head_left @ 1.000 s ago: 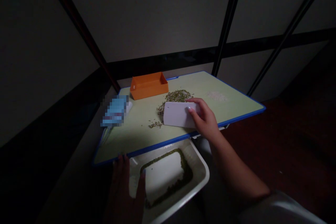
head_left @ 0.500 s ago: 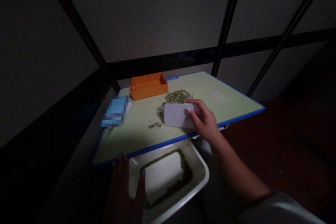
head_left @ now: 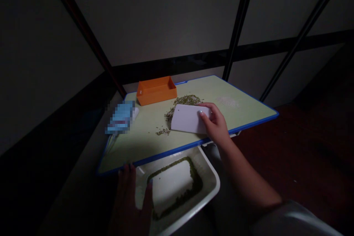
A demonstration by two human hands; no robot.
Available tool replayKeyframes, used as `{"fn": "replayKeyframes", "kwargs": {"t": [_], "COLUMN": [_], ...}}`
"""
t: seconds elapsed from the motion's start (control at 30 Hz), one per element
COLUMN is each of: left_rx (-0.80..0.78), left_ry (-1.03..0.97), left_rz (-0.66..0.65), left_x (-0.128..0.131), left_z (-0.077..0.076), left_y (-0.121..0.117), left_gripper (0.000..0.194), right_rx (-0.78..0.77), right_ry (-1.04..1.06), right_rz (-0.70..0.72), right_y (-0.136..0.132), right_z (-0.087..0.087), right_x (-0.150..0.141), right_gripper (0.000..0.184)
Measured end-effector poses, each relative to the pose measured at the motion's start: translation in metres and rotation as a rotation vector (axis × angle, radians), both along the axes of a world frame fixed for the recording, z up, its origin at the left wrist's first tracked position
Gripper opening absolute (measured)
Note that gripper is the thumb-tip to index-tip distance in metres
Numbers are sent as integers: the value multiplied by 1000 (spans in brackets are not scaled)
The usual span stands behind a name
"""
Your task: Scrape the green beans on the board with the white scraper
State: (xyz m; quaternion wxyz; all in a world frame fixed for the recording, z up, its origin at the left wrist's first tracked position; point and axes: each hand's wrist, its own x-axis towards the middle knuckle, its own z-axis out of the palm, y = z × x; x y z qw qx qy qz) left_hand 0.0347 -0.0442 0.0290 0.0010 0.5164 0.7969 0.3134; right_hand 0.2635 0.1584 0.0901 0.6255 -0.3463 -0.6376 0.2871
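Observation:
My right hand [head_left: 217,125] pinches a flat white plastic scraper [head_left: 188,118] between thumb and fingers. The scraper leans over the pale green board [head_left: 143,145], just in front of a heap of small green beans [head_left: 188,99] that look mixed with white grains, and hides part of it. A few beans lie loose to the left of its lower corner. In shadow, my left hand [head_left: 132,199] grips the left side of a white basin [head_left: 211,180], thumb inside and fingers outside. Green beans line the edges of the basin's floor.
An orange open box [head_left: 157,94] stands at the back of the board. A blurred blue packet [head_left: 121,117] lies at the left edge. White grains [head_left: 228,101] are spread thinly on the right. Panelled doors [head_left: 166,18] rise directly behind the board.
The scraper has tilted back and shifted slightly to the left and away from me, with my right hand. My left hand and the basin stay where they were.

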Motion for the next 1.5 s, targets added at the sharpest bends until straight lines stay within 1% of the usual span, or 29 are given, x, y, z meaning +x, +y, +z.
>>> {"fn": "replayKeyframes", "kwargs": {"t": [0.17, 0.33, 0.4, 0.6, 0.93, 1.13, 1.23, 1.37, 1.5], "left_rx": [-2, -8, -11, -10, 34, 31, 27, 23, -2], "left_ry": [-5, -10, -5, -7, 69, 100, 101, 88, 78], "left_rz": [-5, 0, -6, 5, -2, 3, -5, -1, 16], "left_x": [1, 0, -1, 1, 3, 7, 5, 4, 5], "left_z": [-1, -1, -1, 1, -1, 1, 1, 0, 1], "left_y": [0, -1, -1, -2, -1, -2, -1, 0, 0], "left_gripper": [68, 66, 67, 67, 64, 64, 63, 64, 67], "right_rx": [-89, -154, -151, -80, -113, -97, -76, -7, 52], "right_ry": [110, 101, 89, 58, 119, 108, 98, -2, -55], "right_rz": [42, 140, 153, 132, 190, 176, 145, 71, 52], "right_y": [8, 8, 8, 8, 10, 10, 8, 3, 0], "right_z": [-4, -6, -5, -3, -6, -5, -4, -3, -2], "right_x": [0, 2, 2, 3, 4, 4, 3, 0, -1], "right_gripper": [22, 24, 24, 24, 21, 21, 20, 21, 22]}}
